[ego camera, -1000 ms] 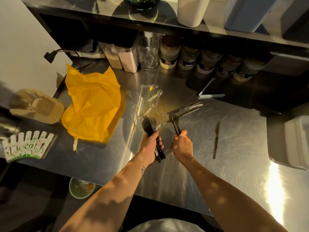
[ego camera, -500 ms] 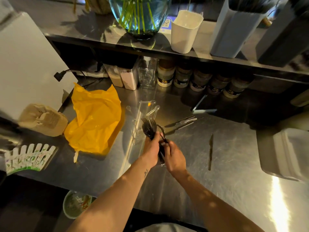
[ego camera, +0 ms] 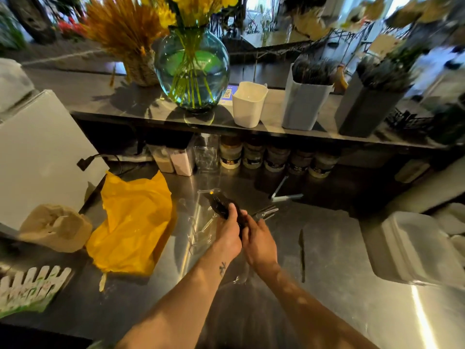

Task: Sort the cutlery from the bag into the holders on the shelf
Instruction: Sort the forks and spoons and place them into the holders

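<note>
Above the steel counter (ego camera: 339, 263), the left hand (ego camera: 227, 236) grips a bundle of black forks (ego camera: 219, 204) (tines blurred). The right hand (ego camera: 258, 240) pinches its handles; the yellow bag (ego camera: 133, 222) lies to the left.

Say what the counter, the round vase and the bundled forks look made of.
Counter: brushed steel, fine scratches and glare streaks. Vase: clear blue-green glass, stems showing through. Forks: probably black plastic, thin and glossy, though blurred.

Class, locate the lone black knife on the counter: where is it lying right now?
In the head view, the black knife lies flat on the steel counter, right of the right hand, between it and the white lidded container.
</note>
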`<control>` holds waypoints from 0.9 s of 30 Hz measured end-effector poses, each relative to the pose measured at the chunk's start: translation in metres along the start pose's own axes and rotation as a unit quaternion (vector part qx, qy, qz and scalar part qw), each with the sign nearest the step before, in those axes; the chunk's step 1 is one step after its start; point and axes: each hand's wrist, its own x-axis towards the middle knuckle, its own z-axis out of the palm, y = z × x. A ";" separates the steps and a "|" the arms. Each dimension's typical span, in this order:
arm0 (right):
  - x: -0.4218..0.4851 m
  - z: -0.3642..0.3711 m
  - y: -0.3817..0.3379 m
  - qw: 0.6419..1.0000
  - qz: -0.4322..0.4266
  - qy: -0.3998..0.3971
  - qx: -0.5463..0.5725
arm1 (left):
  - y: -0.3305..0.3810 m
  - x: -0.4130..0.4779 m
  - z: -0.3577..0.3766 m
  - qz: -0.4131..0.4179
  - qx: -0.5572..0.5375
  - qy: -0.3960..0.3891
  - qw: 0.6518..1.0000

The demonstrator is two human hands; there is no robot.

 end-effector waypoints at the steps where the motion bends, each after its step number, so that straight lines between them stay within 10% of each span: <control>1: 0.003 -0.005 -0.001 1.000 0.002 0.011 0.005 | 0.004 -0.003 0.007 0.006 0.009 -0.007 1.000; 12: 0.019 -0.048 -0.026 0.965 0.019 0.205 0.163 | 0.049 -0.022 0.070 0.075 0.060 0.005 0.995; 20: 0.028 -0.067 -0.061 0.822 0.282 0.213 0.447 | 0.068 -0.041 0.091 0.124 0.050 -0.043 0.990; 27: 0.039 -0.092 -0.075 0.702 0.327 0.148 0.616 | 0.071 -0.050 0.095 0.128 0.138 -0.071 0.980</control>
